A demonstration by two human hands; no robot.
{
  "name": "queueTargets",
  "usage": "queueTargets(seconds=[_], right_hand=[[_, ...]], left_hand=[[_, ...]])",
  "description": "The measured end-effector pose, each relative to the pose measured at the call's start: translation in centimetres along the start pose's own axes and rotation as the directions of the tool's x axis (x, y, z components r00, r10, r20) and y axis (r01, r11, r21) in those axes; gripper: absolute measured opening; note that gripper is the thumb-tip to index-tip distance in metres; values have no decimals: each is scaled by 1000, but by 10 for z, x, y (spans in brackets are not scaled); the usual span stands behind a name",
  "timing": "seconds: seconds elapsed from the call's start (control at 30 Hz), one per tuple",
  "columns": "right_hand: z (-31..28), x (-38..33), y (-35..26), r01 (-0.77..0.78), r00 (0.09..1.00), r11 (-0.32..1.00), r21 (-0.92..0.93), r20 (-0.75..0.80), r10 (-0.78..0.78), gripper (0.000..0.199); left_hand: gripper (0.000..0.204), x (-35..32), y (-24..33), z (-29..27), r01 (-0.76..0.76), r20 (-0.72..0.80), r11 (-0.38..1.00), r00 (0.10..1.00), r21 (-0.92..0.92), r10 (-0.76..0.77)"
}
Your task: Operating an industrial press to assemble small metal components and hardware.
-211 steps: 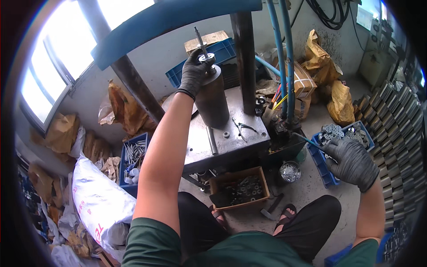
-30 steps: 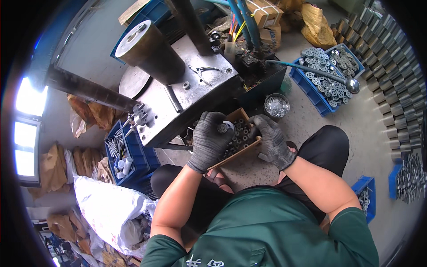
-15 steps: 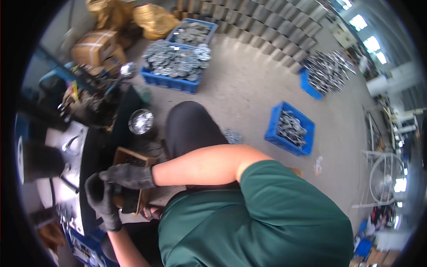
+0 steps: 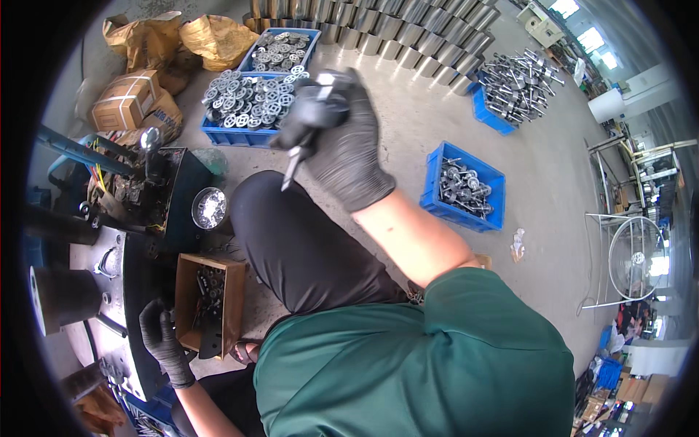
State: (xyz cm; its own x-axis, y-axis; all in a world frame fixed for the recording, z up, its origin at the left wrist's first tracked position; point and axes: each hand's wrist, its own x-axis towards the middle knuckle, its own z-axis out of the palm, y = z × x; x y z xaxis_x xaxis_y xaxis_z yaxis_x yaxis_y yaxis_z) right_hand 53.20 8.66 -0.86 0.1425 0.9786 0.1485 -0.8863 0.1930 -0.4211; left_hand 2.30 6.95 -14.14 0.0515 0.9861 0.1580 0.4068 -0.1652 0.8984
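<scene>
Your right hand (image 4: 342,142), in a black glove, is closed around a small shiny metal part with a thin shaft (image 4: 306,138) sticking down out of your fist. It's up in the air above your black-trousered thigh (image 4: 298,247), with the blue plastic crate of round metal discs (image 4: 251,98) just behind it on the concrete floor (image 4: 437,124).

Your left hand (image 4: 162,339), gloved too, sits low by the near edge of the open brown cardboard box of dark metal bits (image 4: 211,302), fingers curled; can't tell if it's actually gripping anything. That box sits right against the dark steel press table (image 4: 124,291). Further right there's a smaller blue crate of metal shafts (image 4: 462,186), well apart from you.
</scene>
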Motion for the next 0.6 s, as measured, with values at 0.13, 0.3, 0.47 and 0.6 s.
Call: queueTargets(seconds=[0.13,0.3,0.47,0.6], right_hand=[[-100,-17,-34,107,784,983,-150,-595,-176,42],[-294,-123,-52,21,340,999,-25,-940,-31,39],[-391,-213,-90,144,202,990,1,-979,-28,36],[-481,-318,-254,347,-173,800,-490,-871,-459,32]], left_hand=[[27,-3,-11,5,-141,91,976,988,164,127],[26,-7,7,25,-133,197,971,976,200,93],[26,-20,6,10,-112,199,954,978,277,57],[24,-10,-12,41,-124,286,971,956,206,62]])
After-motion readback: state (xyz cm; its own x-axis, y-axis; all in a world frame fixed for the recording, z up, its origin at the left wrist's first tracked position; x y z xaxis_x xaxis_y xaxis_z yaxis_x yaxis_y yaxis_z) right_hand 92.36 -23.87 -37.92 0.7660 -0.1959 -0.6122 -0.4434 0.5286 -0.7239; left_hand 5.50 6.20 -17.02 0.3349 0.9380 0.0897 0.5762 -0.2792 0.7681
